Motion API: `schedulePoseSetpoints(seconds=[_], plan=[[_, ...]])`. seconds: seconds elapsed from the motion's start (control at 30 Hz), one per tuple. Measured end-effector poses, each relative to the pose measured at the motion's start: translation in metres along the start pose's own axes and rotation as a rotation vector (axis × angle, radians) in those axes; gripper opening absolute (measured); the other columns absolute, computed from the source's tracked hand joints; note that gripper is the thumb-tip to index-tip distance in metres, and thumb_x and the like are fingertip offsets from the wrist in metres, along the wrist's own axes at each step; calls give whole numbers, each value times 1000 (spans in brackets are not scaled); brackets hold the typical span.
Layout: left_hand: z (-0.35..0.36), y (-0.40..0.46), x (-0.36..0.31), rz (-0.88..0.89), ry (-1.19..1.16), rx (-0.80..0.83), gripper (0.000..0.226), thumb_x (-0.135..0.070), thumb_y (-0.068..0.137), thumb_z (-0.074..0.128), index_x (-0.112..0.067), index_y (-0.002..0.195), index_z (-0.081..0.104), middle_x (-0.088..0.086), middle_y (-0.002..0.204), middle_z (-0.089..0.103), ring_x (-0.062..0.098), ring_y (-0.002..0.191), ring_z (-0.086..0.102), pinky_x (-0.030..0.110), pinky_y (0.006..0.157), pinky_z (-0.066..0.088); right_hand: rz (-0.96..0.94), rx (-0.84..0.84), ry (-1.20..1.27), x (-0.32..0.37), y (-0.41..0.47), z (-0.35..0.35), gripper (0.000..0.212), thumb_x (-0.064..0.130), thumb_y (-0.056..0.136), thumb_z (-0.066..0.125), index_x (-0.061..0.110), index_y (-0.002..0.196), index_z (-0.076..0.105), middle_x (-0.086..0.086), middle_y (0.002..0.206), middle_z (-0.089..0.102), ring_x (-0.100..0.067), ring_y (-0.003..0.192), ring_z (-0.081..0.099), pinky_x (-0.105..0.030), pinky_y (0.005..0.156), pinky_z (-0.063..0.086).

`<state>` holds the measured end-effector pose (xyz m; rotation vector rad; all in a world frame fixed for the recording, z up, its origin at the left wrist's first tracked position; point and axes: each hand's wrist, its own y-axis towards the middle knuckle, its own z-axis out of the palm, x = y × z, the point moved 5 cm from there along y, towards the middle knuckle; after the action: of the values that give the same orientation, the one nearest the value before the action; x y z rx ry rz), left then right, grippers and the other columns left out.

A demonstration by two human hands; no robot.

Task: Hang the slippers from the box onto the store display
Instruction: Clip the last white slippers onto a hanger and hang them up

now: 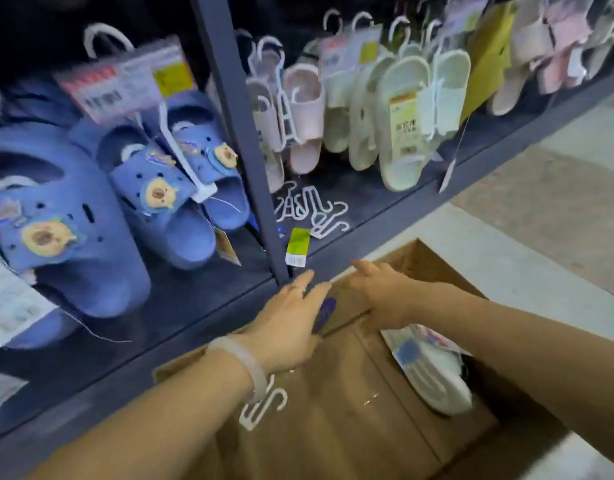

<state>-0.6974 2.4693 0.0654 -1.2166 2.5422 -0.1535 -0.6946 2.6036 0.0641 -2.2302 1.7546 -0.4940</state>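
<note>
A brown cardboard box (pixel 333 427) stands open on the floor against the dark display rack (pixel 243 140). My left hand (pixel 291 320) reaches over the box's far edge with fingers straight, holding nothing. My right hand (pixel 381 289) stretches beside it, fingers extended over the box flap. A packed white slipper (pixel 433 372) lies in the box under my right forearm. A white plastic hanger (pixel 264 403) lies in the box below my left wrist. Blue bear slippers (pixel 167 188) hang at the left of the rack, cream slippers (pixel 409 109) at the right.
Loose white hangers (pixel 312 209) and a green tag (pixel 297 246) lie on the rack's bottom shelf. Pink slippers (pixel 541 53) hang at the far right. Grey tiled floor (pixel 541 220) stretches to the right of the box.
</note>
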Motion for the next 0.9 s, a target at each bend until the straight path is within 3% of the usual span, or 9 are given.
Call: schedulePoseSetpoints(seconds=[0.1,0.23,0.37,0.5,0.57,0.67,0.77,0.9], plan=[[56,7,8,-49,-53,129,77,-30,85,62,-24,148,18,6,158,4,25,143,18,32,115,24,93,112,28,-42,15,48,71,45,77,66,19,138,39,-11,141,37,-29,131,33,-31,108,30],[111,17,11,-115,-100,251,73,-25,88,59,-22,148,17,9,158,0,26,144,16,35,116,23,185,148,69,-101,32,87,65,49,76,66,18,128,46,-8,136,46,-26,130,40,-27,102,31],[155,33,6,-175,-170,264,74,-28,89,58,-24,148,14,10,156,8,28,142,22,34,115,25,169,158,32,-126,58,116,66,50,73,69,16,126,49,-6,129,53,-23,121,47,-27,98,35],[184,45,-2,-228,-274,248,75,-32,88,58,-23,148,15,11,156,9,27,143,20,37,114,26,173,460,-194,-123,77,149,82,45,74,72,17,141,33,-7,138,46,-26,127,45,-37,105,35],[191,46,-5,-260,-312,239,73,-31,88,58,-23,148,17,11,156,9,26,143,19,36,115,26,177,625,-455,-120,76,158,106,46,70,75,17,149,10,-8,148,33,-32,137,31,-49,112,21],[193,46,-7,-284,-329,245,69,-28,88,58,-22,146,20,9,155,9,26,142,20,35,114,28,167,649,-680,-114,76,158,119,47,66,77,20,149,-5,-7,154,20,-37,142,16,-61,111,6],[196,52,-7,-281,-311,236,67,-27,88,60,-18,144,25,10,152,14,29,140,24,38,113,30,165,659,-665,-110,72,160,102,31,77,70,19,149,-1,-9,153,25,-34,138,27,-55,112,15],[202,60,-12,-264,-290,247,64,-27,88,59,-17,142,28,11,153,13,32,137,29,41,111,32,43,525,-577,-107,69,160,80,15,79,65,18,144,20,-9,132,50,-28,119,50,-41,102,33]])
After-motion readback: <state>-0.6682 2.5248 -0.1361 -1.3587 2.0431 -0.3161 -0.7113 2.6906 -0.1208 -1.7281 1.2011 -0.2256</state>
